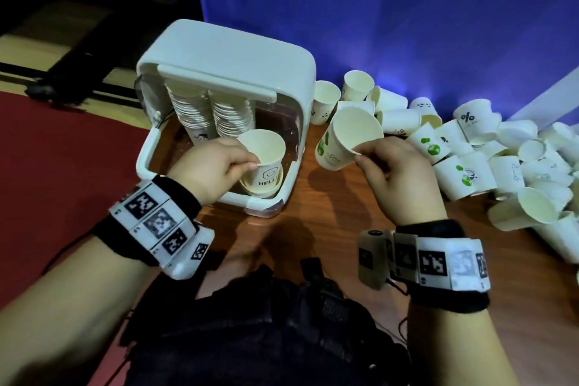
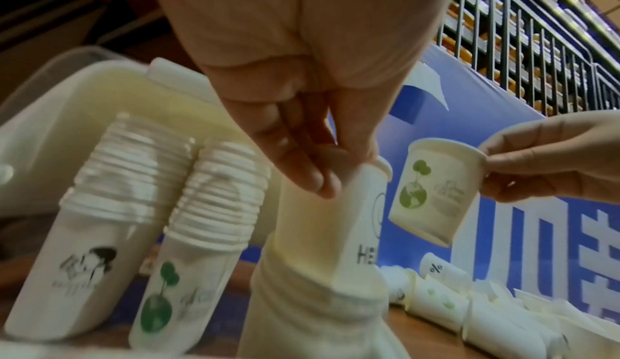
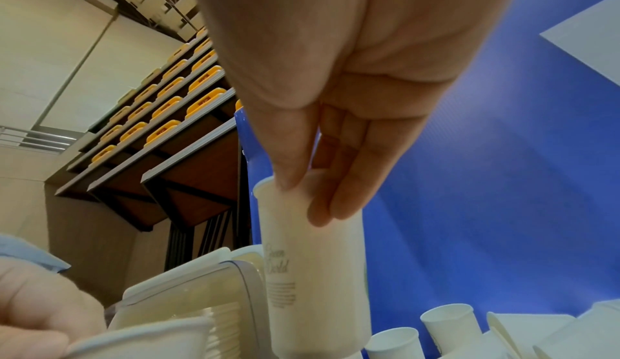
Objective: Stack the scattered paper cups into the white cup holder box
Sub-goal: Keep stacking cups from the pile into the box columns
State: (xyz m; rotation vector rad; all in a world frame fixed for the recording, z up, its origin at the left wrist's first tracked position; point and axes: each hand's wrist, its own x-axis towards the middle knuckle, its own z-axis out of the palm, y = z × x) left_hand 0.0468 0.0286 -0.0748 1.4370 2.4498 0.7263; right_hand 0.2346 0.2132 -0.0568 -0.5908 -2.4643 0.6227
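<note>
Paper cups (image 1: 488, 163) lie scattered in a loose heap on the right side of the wooden tabletop (image 1: 329, 213), some upright, most tipped on their sides, in front of a blue backdrop (image 1: 407, 25). To their left sits the white cup holder box (image 1: 225, 59), its front open toward the person, with two tall nested stacks of cups (image 1: 203, 113) leaning side by side in its left part.

In the right part of the box, the left hand (image 1: 213, 163) pinches the rim of a cup printed with a smiley face (image 1: 266, 160) between thumb and fingers; this cup sits partway inside another cup (image 1: 261, 189) standing at the box's front edge. The left wrist view shows the lower cups of that short stack blurred.

Just right of the box, the right hand (image 1: 394, 166) pinches the rim of a cup with a green globe print (image 1: 347, 138), thumb inside the mouth and fingers outside. That cup is held in the air, tilted with its mouth toward the person, clear of both the box and the heap.
</note>
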